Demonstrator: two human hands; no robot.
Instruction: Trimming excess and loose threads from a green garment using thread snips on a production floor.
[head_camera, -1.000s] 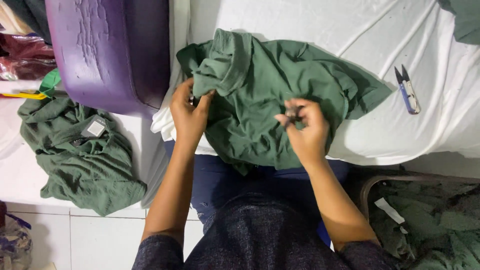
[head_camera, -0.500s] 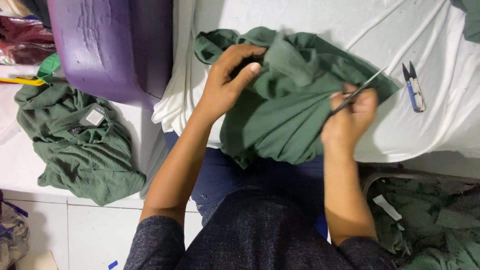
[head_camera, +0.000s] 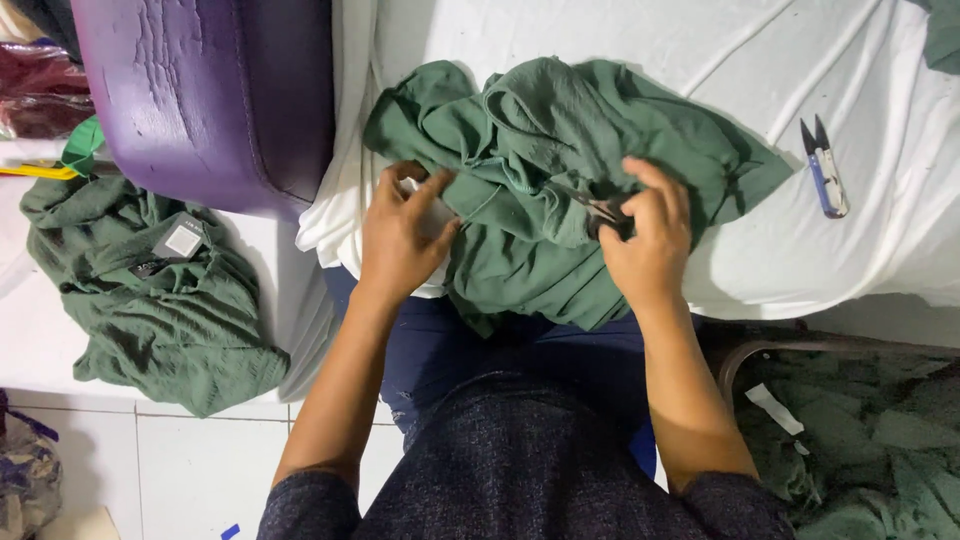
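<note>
Bright, even overhead light, soft shadows under the hands (head_camera: 400, 240), sharp focus, slight glare on white cloth (head_camera: 620, 40).

The right hand (head_camera: 645, 240) hides most of a small metal tool (head_camera: 603, 210).

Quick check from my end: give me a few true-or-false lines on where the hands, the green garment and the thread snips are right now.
1. The right hand grips a small cutting tool against the green garment. True.
2. The blue-handled thread snips lie in the person's lap. False: they lie on the white sheet, to the right of the garment.
3. The left hand holds the garment's near left edge. True.
4. The second green garment on the left lies on the purple case. False: it lies on the white floor beside the case.
5. Both hands are off the cloth. False: both touch it.
</note>
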